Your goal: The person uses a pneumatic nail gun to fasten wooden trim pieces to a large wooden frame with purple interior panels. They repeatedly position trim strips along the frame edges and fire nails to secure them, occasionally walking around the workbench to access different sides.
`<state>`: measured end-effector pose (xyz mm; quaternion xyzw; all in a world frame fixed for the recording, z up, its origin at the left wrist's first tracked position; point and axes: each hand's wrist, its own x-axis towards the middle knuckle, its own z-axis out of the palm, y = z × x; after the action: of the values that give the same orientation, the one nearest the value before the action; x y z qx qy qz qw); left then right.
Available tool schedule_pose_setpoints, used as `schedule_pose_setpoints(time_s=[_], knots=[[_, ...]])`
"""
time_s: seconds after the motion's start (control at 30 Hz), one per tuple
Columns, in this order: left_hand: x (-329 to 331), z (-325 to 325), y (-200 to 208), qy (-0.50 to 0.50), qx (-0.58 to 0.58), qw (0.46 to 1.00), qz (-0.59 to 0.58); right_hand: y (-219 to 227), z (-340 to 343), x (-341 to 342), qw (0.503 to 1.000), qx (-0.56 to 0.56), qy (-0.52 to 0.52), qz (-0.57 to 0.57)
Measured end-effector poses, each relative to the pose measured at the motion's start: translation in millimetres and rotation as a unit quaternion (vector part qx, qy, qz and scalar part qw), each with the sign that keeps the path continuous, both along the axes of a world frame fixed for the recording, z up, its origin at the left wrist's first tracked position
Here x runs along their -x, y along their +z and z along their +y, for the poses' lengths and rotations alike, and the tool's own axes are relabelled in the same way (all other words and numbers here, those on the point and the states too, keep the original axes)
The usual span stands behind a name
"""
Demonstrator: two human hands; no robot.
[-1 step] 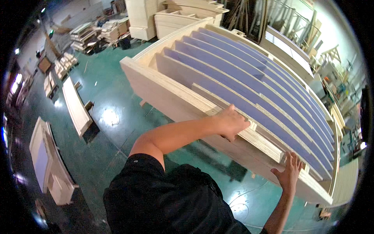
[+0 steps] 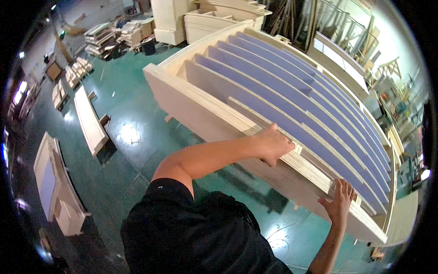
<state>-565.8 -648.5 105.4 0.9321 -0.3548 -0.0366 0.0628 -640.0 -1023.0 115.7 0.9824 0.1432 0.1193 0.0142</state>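
Observation:
In front of me lies a large wooden frame (image 2: 205, 109) with a curved outline. Several long purple-faced slats (image 2: 278, 84) run through it side by side, their raw edges pale. My left hand (image 2: 273, 145) is closed over the top of the near rail, fingers curled and partly hidden. Farther right, my right hand (image 2: 340, 201) grips the same rail, its fingers bent over the top and thumb against the front face. A pale layered strip (image 2: 310, 168) shows along the rail's top between my hands.
Long pale boards (image 2: 89, 119) lie on supports on the green floor (image 2: 137, 109) to the left, and a curved panel (image 2: 50, 182) is nearer. Stacked wood (image 2: 98, 41) and a tall pale box (image 2: 169, 20) stand behind. A cable (image 2: 289, 224) trails below the frame.
The view has shifted slightly, so the frame and floor items sit a little differently in the picture. Both hands keep the same places on the rail.

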Motion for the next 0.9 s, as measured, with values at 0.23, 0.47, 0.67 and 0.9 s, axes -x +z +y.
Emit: schedule_pose_setpoints(time_s=[0.23,0.47,0.67,0.9], knots=[[19.2,2.8,-1.4,0.014,0.018,1.0,-0.016,-13.9,-14.3,-19.5,0.994,-0.051,0.022,0.09],[16.2,10.8,2.1,0.015,-0.019,1.0,-0.006,-23.6,-10.1,-19.0,0.995,-0.061,0.049,0.067],[20.2,9.4,-9.5,0.029,0.024,0.999,-0.024,-17.3,-22.3,-26.0,0.994,-0.001,0.046,0.096],[95.1,41.6,55.0,0.063,-0.006,0.995,-0.079,24.4,15.7,22.1,0.993,0.04,0.1,0.05]])
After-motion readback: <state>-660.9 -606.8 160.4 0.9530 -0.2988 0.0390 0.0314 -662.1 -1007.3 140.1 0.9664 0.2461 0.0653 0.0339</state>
